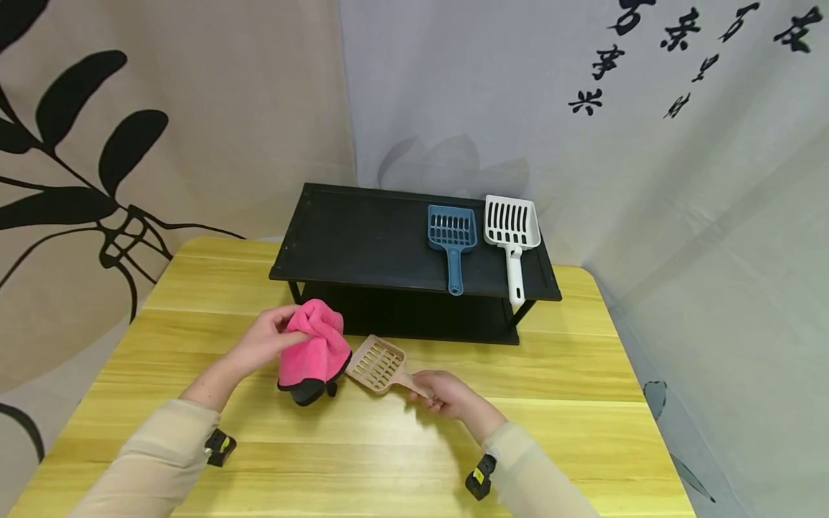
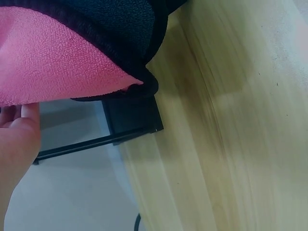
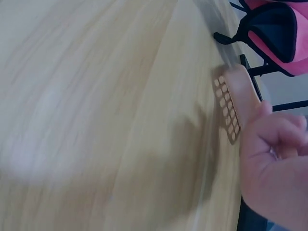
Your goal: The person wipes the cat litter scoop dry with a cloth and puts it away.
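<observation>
In the head view my left hand [image 1: 267, 341] grips a bunched pink cloth [image 1: 314, 345] with a black edge and dark underside, above the table. The cloth [image 2: 57, 57] hangs down close to the left wrist camera, hiding most of the fingers. My right hand [image 1: 450, 397] holds a beige slotted litter scoop [image 1: 377, 364] by its handle, the scoop's head pointing left beside the cloth. From the right wrist, the scoop [image 3: 243, 91] extends beyond the curled fingers of the hand [image 3: 276, 159]; part of the handle is hidden by them.
A black two-tier rack [image 1: 369, 230] stands at the back of the wooden table [image 1: 363, 460]. On its top, toward the right, lie a blue litter scoop [image 1: 452, 234] and a white litter scoop [image 1: 512, 226], handles toward me. Printed curtains [image 1: 259, 144] hang behind.
</observation>
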Available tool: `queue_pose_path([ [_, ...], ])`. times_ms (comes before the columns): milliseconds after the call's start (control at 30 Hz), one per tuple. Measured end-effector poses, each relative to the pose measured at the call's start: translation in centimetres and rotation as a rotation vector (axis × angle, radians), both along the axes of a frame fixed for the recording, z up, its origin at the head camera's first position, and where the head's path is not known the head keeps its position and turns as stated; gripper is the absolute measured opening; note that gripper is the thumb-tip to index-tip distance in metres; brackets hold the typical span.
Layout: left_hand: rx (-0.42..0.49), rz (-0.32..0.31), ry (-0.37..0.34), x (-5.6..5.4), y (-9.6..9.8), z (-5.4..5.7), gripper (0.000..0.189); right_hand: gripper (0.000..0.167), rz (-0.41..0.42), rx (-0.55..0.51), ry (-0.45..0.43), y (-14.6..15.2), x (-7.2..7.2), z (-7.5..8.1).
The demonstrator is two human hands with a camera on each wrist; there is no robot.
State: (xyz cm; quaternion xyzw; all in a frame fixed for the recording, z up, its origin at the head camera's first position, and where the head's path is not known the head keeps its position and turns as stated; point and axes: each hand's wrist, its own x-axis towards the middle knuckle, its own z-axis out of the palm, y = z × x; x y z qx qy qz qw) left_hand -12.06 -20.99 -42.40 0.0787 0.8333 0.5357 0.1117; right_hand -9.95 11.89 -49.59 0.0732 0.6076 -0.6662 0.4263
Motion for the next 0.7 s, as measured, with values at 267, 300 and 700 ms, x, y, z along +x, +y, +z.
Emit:
queue_pose_path([
  [267, 0.013, 0.032, -0.007, 0.3, 0.3, 0.5, 0.05, 0.042, 0.049, -0.009, 0.08, 1.6, 0.1, 0.7],
  [300, 0.018, 0.038, -0.011, 0.3, 0.4, 0.6, 0.05, 0.042, 0.053, -0.006, 0.085, 1.7, 0.1, 0.8],
  [700, 0.001, 0.023, 0.056, 0.0, 1.5, 0.6, 0.029, 0.041, 0.121, 0.019, 0.146, 2.9, -0.1, 2.6],
])
